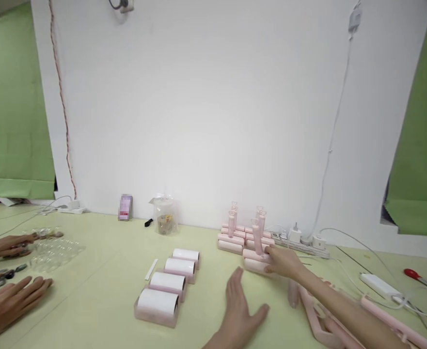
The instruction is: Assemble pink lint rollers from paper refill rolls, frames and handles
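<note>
My right hand (280, 261) is closed on the near right pink piece (255, 261), which has an upright tube and lies at the front of a group of similar pink pieces (231, 240) by the wall. My left hand (238, 305) hovers over the table to the left of it, fingers spread, holding nothing. Left of my left hand, several pink holders with white curved tops (158, 300) stand in a slanting row. More pink parts (311, 315) lie below my right forearm, which partly hides them.
A co-worker's hands (17, 300) are at the far left beside bubble wrap (55, 254). A bagged tape roll (165, 218) and a phone (125, 208) stand near the wall. A power strip (313, 249), cables and red-handled scissors (412, 275) lie at right.
</note>
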Demonstrator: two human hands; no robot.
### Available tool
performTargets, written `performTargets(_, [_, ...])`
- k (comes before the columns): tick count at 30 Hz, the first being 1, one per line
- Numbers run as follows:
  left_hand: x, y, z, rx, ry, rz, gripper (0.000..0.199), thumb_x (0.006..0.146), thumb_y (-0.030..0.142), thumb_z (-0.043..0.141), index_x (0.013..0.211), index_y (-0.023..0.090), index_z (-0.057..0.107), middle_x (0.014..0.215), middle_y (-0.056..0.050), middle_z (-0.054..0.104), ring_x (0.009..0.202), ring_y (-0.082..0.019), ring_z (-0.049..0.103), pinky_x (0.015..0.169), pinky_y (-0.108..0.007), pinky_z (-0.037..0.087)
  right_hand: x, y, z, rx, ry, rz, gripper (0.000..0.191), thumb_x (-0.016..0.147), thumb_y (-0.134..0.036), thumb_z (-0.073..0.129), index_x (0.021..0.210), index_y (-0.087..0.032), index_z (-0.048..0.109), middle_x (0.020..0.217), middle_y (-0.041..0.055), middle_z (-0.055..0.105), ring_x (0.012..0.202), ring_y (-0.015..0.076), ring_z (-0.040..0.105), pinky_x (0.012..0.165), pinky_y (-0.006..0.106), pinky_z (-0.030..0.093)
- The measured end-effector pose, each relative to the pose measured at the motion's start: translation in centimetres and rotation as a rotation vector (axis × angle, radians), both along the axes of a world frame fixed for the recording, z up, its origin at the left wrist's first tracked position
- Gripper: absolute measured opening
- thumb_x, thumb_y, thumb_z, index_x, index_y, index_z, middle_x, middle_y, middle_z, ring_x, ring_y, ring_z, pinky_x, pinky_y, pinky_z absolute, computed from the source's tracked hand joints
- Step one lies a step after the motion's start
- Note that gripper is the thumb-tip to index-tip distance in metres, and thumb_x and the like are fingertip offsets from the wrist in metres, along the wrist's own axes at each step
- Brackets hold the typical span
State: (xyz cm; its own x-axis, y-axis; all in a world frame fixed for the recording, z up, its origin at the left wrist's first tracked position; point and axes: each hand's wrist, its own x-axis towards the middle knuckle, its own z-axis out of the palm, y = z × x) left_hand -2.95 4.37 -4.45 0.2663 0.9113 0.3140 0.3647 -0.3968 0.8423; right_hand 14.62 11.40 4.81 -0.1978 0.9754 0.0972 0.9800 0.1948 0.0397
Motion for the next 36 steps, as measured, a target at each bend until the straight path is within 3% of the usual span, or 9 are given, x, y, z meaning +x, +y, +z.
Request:
performTargets(3, [-2.5, 0.6, -0.1, -0.114, -0.116, 0.077, 0.085, 0.064, 0.030, 0.062, 0.130, 0.010, 0.011, 0.133, -0.016, 0.020, 0.126, -0.024, 0.014, 0.104, -0.032, 0.013, -1.3, -4.0, -0.9, 0.030, 0.070, 0.109, 0.030, 0.065, -0.031, 0.064, 0.093, -0.022, 0.058, 0.090, 0.0017, 0.060, 0.074, 0.0221, 0.060, 0.060, 0.030, 0.040])
performTargets(9, [-3.6, 2.7, 0.6, -0.201, -0.173, -0.206, 0.082, 0.062, 0.029, 0.066, 0.124, 0.013, 0.014, 0.099, -0.005, 0.047, 0.088, -0.018, 0.050, 0.080, -0.030, 0.039, -4.4, -6.9, -1.5, 0.148, 0.277, 0.091, 0.033, 0.067, -0.047, 0.055, 0.087, -0.021, 0.056, 0.087, 0.0039, 0.060, 0.062, 0.0194, 0.058, 0.048, 0.024, 0.032])
performTargets(14, [-3.7, 5.0, 1.4, -0.211, -0.174, -0.224, 0.056, 0.061, 0.034, 0.068, 0.105, 0.013, 0.040, 0.097, -0.006, 0.053, 0.092, -0.021, 0.050, 0.083, -0.032, 0.038, -5.2, -5.5, 2.1, 0.291, 0.475, 0.001, 0.027, 0.077, -0.045, 0.044, 0.072, -0.021, 0.054, 0.062, 0.0005, 0.062, 0.059, 0.0195, 0.058, 0.048, 0.025, 0.035])
performTargets(17, [-3.8, 5.7, 1.9, -0.191, -0.212, -0.120, 0.076, 0.052, 0.029, 0.073, 0.114, 0.011, 0.034, 0.113, -0.012, 0.046, 0.108, -0.026, 0.041, 0.093, -0.036, 0.030, -4.6, -7.1, 4.2, 0.413, 0.570, -0.043, 0.030, 0.081, -0.045, 0.038, 0.086, -0.021, 0.055, 0.075, 0.0034, 0.065, 0.065, 0.0205, 0.059, 0.054, 0.028, 0.040])
performTargets(20, [-4.2, 4.9, 2.7, -0.131, -0.303, 0.020, 0.093, 0.052, 0.032, 0.071, 0.126, 0.014, 0.018, 0.133, -0.014, 0.023, 0.124, -0.026, 0.019, 0.102, -0.035, 0.015, -3.4, -10.3, 4.8, 0.459, 0.681, 0.080, 0.029, 0.081, -0.045, 0.040, 0.088, -0.022, 0.057, 0.098, 0.0044, 0.063, 0.078, 0.0193, 0.061, 0.063, 0.027, 0.045])
performTargets(24, [-4.6, 1.4, 4.4, -0.221, -0.415, -0.012, 0.061, 0.075, 0.057, 0.036, 0.115, 0.010, 0.036, 0.110, -0.015, 0.050, 0.106, -0.027, 0.046, 0.091, -0.041, 0.032, -2.2, -13.8, 2.9, 0.170, 0.819, 0.412, 0.028, 0.079, -0.039, 0.050, 0.100, -0.023, 0.058, 0.101, 0.0049, 0.064, 0.091, 0.0203, 0.059, 0.075, 0.028, 0.048])
performTargets(28, [-4.0, -2.2, 5.1, -0.761, -0.611, -0.377, 0.058, 0.070, 0.065, 0.040, 0.093, 0.012, 0.047, 0.072, -0.007, 0.059, 0.071, -0.024, 0.059, 0.070, -0.040, 0.044, -1.3, -13.9, -0.7, -0.130, 0.668, 0.543, 0.030, 0.081, -0.031, 0.047, 0.111, -0.031, 0.054, 0.109, 0.0024, 0.062, 0.092, 0.0208, 0.060, 0.074, 0.031, 0.050])
performTargets(32, [-3.7, -3.4, 4.4, -0.828, -0.681, -0.190, 0.047, 0.063, 0.053, 0.061, 0.087, 0.017, 0.040, 0.058, 0.001, 0.054, 0.052, -0.016, 0.054, 0.059, -0.034, 0.046, 0.7, -12.5, -2.9, 0.159, 0.575, 0.274, 0.042, 0.082, -0.037, 0.043, 0.123, -0.028, 0.041, 0.113, 0.0094, 0.056, 0.084, 0.0239, 0.061, 0.069, 0.038, 0.049])
performTargets(36, [-3.5, -3.3, 4.1, -0.635, -0.563, -0.233, 0.044, 0.061, 0.045, 0.066, 0.086, 0.016, 0.045, 0.066, 0.000, 0.056, 0.060, -0.016, 0.054, 0.059, -0.030, 0.044, 2.1, -12.8, -2.7, 0.212, 0.846, 0.070, 0.032, 0.087, -0.043, 0.029, 0.094, -0.022, 0.053, 0.058, -0.0002, 0.054, 0.048, 0.0161, 0.053, 0.047, 0.028, 0.044])
